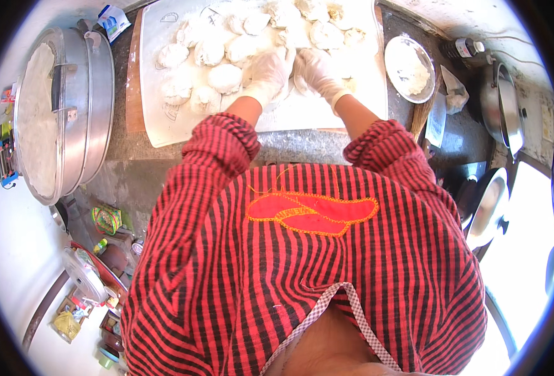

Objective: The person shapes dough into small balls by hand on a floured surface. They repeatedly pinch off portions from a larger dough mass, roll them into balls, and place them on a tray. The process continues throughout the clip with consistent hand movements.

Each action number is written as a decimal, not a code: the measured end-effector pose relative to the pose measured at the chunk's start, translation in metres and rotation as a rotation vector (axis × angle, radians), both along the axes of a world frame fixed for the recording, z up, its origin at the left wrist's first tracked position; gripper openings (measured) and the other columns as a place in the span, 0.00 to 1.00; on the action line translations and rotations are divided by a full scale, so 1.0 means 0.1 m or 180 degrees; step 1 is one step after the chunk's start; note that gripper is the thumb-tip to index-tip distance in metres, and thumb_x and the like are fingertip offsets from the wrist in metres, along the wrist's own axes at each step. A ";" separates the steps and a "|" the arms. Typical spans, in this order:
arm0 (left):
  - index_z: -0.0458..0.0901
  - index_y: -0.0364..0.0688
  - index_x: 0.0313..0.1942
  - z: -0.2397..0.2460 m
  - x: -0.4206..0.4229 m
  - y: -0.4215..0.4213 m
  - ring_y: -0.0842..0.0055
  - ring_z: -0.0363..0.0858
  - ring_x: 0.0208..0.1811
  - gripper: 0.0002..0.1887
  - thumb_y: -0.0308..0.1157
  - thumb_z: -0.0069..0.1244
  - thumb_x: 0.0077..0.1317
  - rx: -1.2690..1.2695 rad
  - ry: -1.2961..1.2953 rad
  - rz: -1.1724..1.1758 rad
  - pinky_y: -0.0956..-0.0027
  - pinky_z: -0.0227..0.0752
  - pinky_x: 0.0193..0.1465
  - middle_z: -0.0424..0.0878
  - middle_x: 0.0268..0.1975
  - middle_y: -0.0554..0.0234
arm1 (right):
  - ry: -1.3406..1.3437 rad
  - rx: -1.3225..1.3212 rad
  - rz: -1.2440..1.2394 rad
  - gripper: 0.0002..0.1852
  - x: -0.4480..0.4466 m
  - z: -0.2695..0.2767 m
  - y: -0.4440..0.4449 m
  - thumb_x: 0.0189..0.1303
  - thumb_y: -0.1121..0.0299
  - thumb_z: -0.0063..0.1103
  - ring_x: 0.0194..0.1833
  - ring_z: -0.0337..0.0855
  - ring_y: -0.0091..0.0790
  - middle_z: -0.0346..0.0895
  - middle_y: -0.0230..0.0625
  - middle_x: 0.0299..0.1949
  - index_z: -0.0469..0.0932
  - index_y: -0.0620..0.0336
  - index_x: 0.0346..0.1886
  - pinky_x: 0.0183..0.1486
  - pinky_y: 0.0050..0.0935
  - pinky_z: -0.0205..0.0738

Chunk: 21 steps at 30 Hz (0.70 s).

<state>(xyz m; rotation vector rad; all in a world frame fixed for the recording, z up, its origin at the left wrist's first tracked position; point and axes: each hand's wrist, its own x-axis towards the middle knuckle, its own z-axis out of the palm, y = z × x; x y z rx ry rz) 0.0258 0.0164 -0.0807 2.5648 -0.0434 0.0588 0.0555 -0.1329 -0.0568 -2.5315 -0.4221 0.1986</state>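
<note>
Both hands wear thin whitish gloves and rest over a white dough mat (305, 117) dusted with flour. My left hand (270, 75) is beside several floured dough balls, the nearest being a round dough ball (225, 78) to its left. My right hand (317, 73) lies close by on the right, its fingers curled and pointing inward; another dough ball (326, 35) is just beyond it. Between and under the hands the view is partly hidden, and whether either one grips dough cannot be told. More dough pieces (209, 51) cover the mat's left and far parts.
Left of the mat stands a large metal steamer (77, 113) with pale cloth or dough inside. To the right are a bowl of flour (409, 69), a brush (422, 115), a cleaver (436, 120), a dark bottle (462, 48) and metal pans (497, 105). A wooden board (134, 84) lies beneath the mat.
</note>
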 end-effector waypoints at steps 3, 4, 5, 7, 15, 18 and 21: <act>0.86 0.42 0.36 0.32 -0.08 -0.04 0.53 0.84 0.43 0.14 0.42 0.49 0.69 -0.0162 0.0534 0.0145 0.53 0.77 0.49 0.86 0.41 0.48 | -0.1370 -0.2112 0.0846 0.15 -0.05 -0.32 -0.22 0.65 0.63 0.56 0.40 0.83 0.40 0.81 0.38 0.37 0.83 0.53 0.52 0.45 0.41 0.78; 0.86 0.41 0.37 0.39 -0.15 -0.01 0.54 0.84 0.45 0.14 0.42 0.51 0.68 -0.0160 0.0700 0.0221 0.53 0.76 0.50 0.86 0.43 0.47 | -0.1684 -0.2667 0.1168 0.16 -0.25 -0.07 -0.19 0.64 0.63 0.57 0.42 0.81 0.38 0.80 0.36 0.38 0.82 0.53 0.53 0.47 0.40 0.77; 0.87 0.41 0.37 0.26 -0.24 0.02 0.55 0.84 0.48 0.14 0.42 0.50 0.68 0.0081 0.0279 0.0096 0.54 0.75 0.53 0.86 0.44 0.47 | -0.2007 -0.3218 0.1488 0.17 -0.33 0.07 -0.17 0.62 0.64 0.58 0.44 0.79 0.35 0.78 0.33 0.39 0.81 0.53 0.53 0.48 0.39 0.76; 0.87 0.41 0.35 0.04 -0.45 0.00 0.56 0.83 0.53 0.15 0.43 0.50 0.68 0.0473 -0.0568 -0.0269 0.56 0.73 0.58 0.87 0.47 0.48 | -0.2213 -0.2417 0.1679 0.07 -0.40 -0.03 -0.31 0.61 0.59 0.61 0.40 0.77 0.32 0.73 0.29 0.33 0.79 0.49 0.37 0.48 0.35 0.73; 0.82 0.45 0.27 -0.08 -0.36 0.07 0.61 0.83 0.39 0.11 0.40 0.54 0.65 0.0078 -0.0733 -0.0494 0.58 0.73 0.46 0.85 0.34 0.58 | -0.1229 -0.0815 0.0845 0.06 -0.27 -0.21 -0.28 0.58 0.67 0.60 0.36 0.79 0.45 0.76 0.38 0.28 0.78 0.53 0.26 0.40 0.49 0.75; 0.80 0.45 0.24 -0.12 -0.24 0.06 0.61 0.81 0.33 0.13 0.40 0.55 0.66 0.0140 -0.0979 -0.0634 0.57 0.72 0.41 0.82 0.29 0.57 | -0.1575 -0.0217 0.0832 0.06 -0.17 -0.42 -0.22 0.56 0.68 0.61 0.31 0.80 0.47 0.76 0.41 0.26 0.78 0.53 0.24 0.37 0.50 0.75; 0.80 0.46 0.23 -0.19 -0.11 0.01 0.62 0.81 0.31 0.15 0.41 0.54 0.68 0.0346 -0.1134 -0.0562 0.58 0.73 0.40 0.81 0.24 0.59 | -0.1341 -0.0058 0.0693 0.06 -0.08 -0.58 -0.21 0.55 0.69 0.61 0.29 0.79 0.49 0.76 0.43 0.25 0.77 0.54 0.23 0.35 0.49 0.74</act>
